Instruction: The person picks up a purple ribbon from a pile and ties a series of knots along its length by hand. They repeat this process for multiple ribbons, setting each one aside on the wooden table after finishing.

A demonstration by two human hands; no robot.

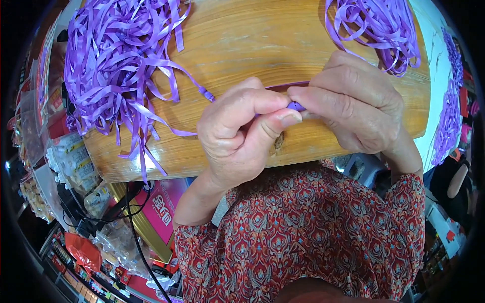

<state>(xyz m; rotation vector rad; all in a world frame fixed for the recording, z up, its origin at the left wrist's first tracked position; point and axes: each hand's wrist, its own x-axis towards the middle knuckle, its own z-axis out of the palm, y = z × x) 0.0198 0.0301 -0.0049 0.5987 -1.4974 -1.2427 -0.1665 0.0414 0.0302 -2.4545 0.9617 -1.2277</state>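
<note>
Over the near part of the wooden table (252, 45), my two hands meet at a small purple plastic clasp (296, 106). Thumb and bent forefinger of my left hand (235, 129) pinch it from the left. My right hand (358, 103) closes on its other side, fingertips touching it. A thin purple ribbon (288, 85) runs behind the fingers between both hands. To the left lies a large tangled heap of purple lanyards (113, 60); one strap from it ends in a purple clasp (206, 94) beside my left hand. The far ends of the held piece are hidden.
A smaller purple lanyard bundle (381, 30) lies at the table's far right. More purple straps (447, 121) hang beyond the right edge. At lower left are plastic bags (76, 161), a black cable (135, 232) and a pink sign (159, 207). Another person's arm (457, 182) shows at right.
</note>
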